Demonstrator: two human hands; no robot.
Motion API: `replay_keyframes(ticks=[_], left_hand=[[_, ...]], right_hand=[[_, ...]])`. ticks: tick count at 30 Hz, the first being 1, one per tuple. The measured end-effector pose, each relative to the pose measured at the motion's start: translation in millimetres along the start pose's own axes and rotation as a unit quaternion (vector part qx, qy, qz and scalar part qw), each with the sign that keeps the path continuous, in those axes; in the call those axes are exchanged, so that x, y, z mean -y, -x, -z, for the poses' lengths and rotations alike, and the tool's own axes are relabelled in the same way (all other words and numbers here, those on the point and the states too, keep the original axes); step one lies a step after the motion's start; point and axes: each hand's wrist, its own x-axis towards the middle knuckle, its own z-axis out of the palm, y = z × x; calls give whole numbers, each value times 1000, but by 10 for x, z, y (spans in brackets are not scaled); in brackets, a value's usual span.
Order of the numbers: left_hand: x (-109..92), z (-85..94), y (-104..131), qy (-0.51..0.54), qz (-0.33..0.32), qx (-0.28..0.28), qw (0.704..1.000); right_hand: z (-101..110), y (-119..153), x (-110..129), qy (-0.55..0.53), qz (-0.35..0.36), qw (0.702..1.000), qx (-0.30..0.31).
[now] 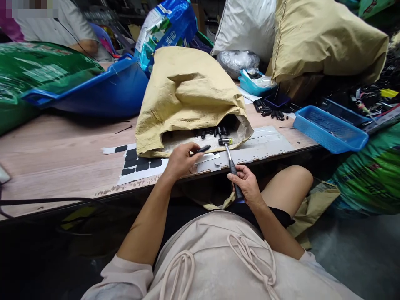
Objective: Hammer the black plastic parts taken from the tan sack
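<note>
Pinched in the fingers of my left hand (184,159) is a small black cylindrical part (204,148), just in front of the sack's mouth. My right hand (246,183) grips a small hammer (233,173) by its dark handle. The hammer's head, black with a yellow-green face, points away from me at the sack opening. A tan paper sack (190,96) lies on its side on the table, mouth toward me. Inside its opening lie several black parts (215,132) like the one in my left hand.
On the wooden table (78,150), black square stickers (137,160) lie left of my hands. More black parts (273,111) and a blue basket (331,127) are at right. A blue tub (103,89) and full sacks (328,39) stand behind. A person (71,31) sits at far left.
</note>
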Motion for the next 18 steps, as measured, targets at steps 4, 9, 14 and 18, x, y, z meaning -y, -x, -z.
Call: replay_keyframes(ticks=[4, 9, 14, 18], left_hand=[[19, -167, 45, 22, -49, 20, 998], [91, -207, 7, 60, -42, 20, 997], [97, -199, 10, 65, -36, 15, 997], [89, -216, 0, 79, -26, 15, 996]], right_hand=[[-4, 43, 56, -13, 27, 999, 11], [-68, 221, 87, -48, 114, 991, 47], [-142, 330, 17, -20, 93, 992, 78], [-171, 341, -69, 4, 53, 994, 94]])
